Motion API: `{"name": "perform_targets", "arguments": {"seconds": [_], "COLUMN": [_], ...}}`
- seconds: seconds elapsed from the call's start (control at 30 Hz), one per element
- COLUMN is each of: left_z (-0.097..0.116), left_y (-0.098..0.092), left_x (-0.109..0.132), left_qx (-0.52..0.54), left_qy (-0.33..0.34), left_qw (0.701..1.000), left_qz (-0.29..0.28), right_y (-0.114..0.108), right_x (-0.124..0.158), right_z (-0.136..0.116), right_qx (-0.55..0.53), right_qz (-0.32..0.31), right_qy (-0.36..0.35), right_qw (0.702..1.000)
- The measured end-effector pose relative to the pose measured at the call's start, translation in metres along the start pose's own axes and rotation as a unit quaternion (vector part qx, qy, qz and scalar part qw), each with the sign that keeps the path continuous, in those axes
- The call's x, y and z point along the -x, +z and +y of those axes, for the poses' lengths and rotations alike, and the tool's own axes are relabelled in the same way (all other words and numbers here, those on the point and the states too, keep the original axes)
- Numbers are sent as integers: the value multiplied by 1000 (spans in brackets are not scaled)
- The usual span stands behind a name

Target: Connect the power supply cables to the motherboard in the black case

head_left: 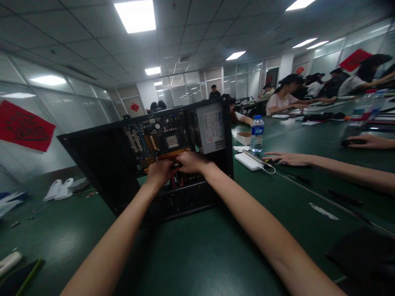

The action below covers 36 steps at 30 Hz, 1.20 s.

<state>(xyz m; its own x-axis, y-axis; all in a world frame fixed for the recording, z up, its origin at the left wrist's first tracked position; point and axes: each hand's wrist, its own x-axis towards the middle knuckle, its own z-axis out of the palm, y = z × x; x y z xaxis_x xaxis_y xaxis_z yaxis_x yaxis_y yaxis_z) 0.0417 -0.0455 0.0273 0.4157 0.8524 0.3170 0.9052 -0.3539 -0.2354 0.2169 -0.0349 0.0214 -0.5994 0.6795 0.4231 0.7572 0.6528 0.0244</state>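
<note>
An open black computer case [194, 201] stands on the green table in front of me. Inside it sit a motherboard [157, 133] and, at the upper right, a grey power supply [211, 127]. Both hands reach in below the motherboard's orange memory slots. My left hand [159, 172] has curled fingers, and their tips are hidden. Close beside it, my right hand [191, 162] is closed at the top of a bundle of red, black and white cables [177, 179]. The cables hang down between and below the hands. Their ends are hidden.
A water bottle [257, 133], a white power bank [247, 161] and a small box [243, 137] stand right of the case. Another person's hand [285, 159] rests near them. White items [58, 189] lie at left. Other people sit farther back.
</note>
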Motion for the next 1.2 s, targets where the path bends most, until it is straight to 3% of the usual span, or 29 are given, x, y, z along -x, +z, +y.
{"name": "perform_targets", "arguments": {"seconds": [0.17, 0.5, 0.73, 1.0, 1.2], "left_z": [-3, -7, -12, -21, -25], "left_y": [3, 3, 0, 1, -2], "left_x": [-1, 4, 9, 15, 23], "left_qx": [2, 23, 50, 121, 180], "left_qy": [-6, -15, -34, -68, -77], "left_qw": [1000, 1000, 998, 990, 981], "left_qz": [10, -4, -7, -22, -15], "right_y": [8, 12, 12, 13, 8], "right_x": [-4, 5, 5, 0, -1], "right_z": [-1, -21, -20, -18, -27], "right_qx": [-31, 23, 13, 61, 135], "right_qz": [29, -1, 27, -36, -35], "right_qy": [3, 82, 60, 66, 70], "right_qw": [999, 996, 998, 995, 988]}}
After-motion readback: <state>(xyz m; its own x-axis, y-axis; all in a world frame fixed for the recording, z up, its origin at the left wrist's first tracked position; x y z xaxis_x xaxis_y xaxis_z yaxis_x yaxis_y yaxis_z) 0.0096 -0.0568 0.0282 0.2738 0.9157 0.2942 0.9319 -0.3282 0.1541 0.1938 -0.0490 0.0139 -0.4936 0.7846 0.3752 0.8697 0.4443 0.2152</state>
